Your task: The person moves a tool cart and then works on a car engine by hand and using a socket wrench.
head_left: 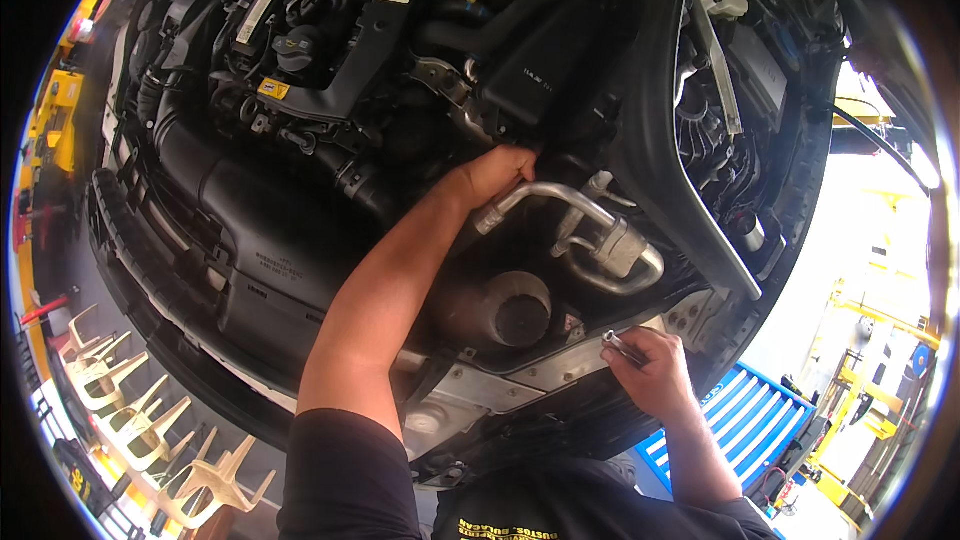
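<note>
My left hand (502,172) reaches deep into the engine bay, beside the bend of a silver metal pipe (545,190). Its fingers curl down and away; whatever they hold is hidden. The pipe loops to the right, around a metal block (620,248). Over the front metal crossmember (545,372), my right hand (652,372) is closed around a small chrome socket tool (622,346), its hollow end pointing up and left. Between my arms sits a round metal canister (515,310) with a dark end.
A black plastic air duct (265,225) runs along the left of the bay. The engine cover (350,70) lies farther back. At right, a black fender edge (690,185) curves past the pipe. A blue slatted rack (745,425) and cream plastic pieces (150,430) stand outside the car.
</note>
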The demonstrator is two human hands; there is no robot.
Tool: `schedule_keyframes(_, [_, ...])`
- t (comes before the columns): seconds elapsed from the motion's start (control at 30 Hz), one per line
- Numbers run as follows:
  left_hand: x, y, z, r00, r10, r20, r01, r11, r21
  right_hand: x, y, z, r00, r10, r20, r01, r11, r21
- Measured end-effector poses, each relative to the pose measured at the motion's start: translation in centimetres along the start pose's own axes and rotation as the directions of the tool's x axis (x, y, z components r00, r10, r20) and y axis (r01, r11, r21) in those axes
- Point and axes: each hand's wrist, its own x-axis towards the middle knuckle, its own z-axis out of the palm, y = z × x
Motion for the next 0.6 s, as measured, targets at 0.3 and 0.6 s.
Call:
schedule_keyframes(0.3, [-2.2,3.4,4.4,0.978,-0.099,-0.181,0.137,0.968,0.208,0.1,0.4,0.1,0.999,-0.032,-0.002,0.032,0.999,0.005])
schedule_keyframes(0.6, [-1.2,2.1,3.3,0.99,-0.1,-0.099,0.115,0.98,0.16,0.4,0.0,0.1,1.0,0.0,0.019,-0.001,1.0,0.013])
